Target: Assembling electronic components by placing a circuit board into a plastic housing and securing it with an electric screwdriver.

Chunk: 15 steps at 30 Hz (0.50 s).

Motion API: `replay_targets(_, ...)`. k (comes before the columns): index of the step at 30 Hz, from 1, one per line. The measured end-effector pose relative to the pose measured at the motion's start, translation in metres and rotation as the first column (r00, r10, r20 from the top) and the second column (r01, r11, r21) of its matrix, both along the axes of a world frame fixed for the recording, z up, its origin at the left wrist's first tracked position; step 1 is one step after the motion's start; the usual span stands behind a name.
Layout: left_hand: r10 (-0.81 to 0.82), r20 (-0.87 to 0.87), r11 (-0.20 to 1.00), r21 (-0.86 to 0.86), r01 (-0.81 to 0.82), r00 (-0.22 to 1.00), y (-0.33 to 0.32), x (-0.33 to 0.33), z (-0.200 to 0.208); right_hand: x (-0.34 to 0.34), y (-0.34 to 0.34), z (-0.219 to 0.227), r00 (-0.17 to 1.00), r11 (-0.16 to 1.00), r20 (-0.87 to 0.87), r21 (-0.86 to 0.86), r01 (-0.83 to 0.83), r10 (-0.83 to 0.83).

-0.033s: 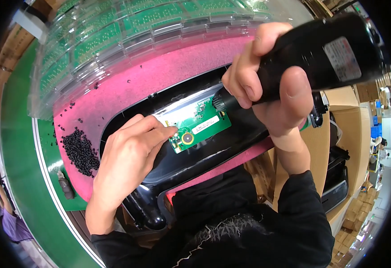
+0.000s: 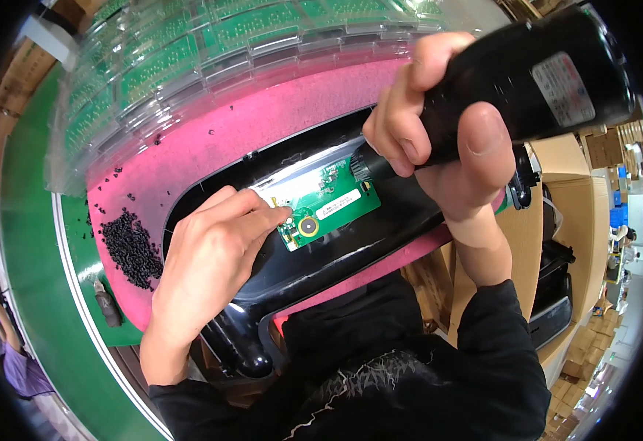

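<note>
My right hand (image 2: pixel 439 132) is wrapped round a black electric screwdriver (image 2: pixel 509 84), tilted so that its ribbed nose meets the right end of a green circuit board (image 2: pixel 336 202). The bit and any screw there are hidden. At the board's left end, the bunched fingertips of my left hand (image 2: pixel 215 246) grip its edge, next to small components and a round gold-ringed part. The board lies inside a long, glossy black plastic housing (image 2: pixel 281 283), which rests on a pink mat (image 2: pixel 182 158).
Black screws (image 2: pixel 132 250) lie heaped on the mat's left side, with a few strays. Clear trays of green boards (image 2: pixel 211 48) stand along the back. A small dark tool (image 2: pixel 107 305) lies on the green table (image 2: pixel 31 242). At the right, a cardboard box (image 2: pixel 568 191) holds black parts.
The rear of the screwdriver has swung slightly upward, and my right thumb has risen a little with it. My left hand and the board stay nearly still.
</note>
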<state>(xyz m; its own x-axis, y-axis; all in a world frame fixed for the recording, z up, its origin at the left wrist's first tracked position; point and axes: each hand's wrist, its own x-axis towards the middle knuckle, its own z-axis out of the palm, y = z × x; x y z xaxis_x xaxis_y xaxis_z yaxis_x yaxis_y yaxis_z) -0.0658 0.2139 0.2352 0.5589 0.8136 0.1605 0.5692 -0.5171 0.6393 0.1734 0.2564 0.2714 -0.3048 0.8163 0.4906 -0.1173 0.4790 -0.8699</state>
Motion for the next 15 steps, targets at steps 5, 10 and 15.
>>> replay_targets(5, 0.009, -0.048, 0.999, 0.040, -0.007, 0.999, -0.001, 0.000, 0.003, -0.008, 0.006, -0.003, 0.998, 0.997, -0.030, -0.046, -0.058, 0.056)
replay_targets(10, 0.000, -0.023, 0.997, 0.077, 0.002, 1.000, 0.000, 0.000, 0.001, -0.012, 0.002, -0.003, 1.000, 1.000, 0.005, 0.008, 0.007, -0.007)
replay_targets(15, 0.016, 0.221, 0.998, 0.055, -0.028, 0.975, 0.001, -0.003, -0.001, -0.011, -0.012, 0.004, 0.963, 0.981, -0.246, -0.130, -0.147, 0.112)
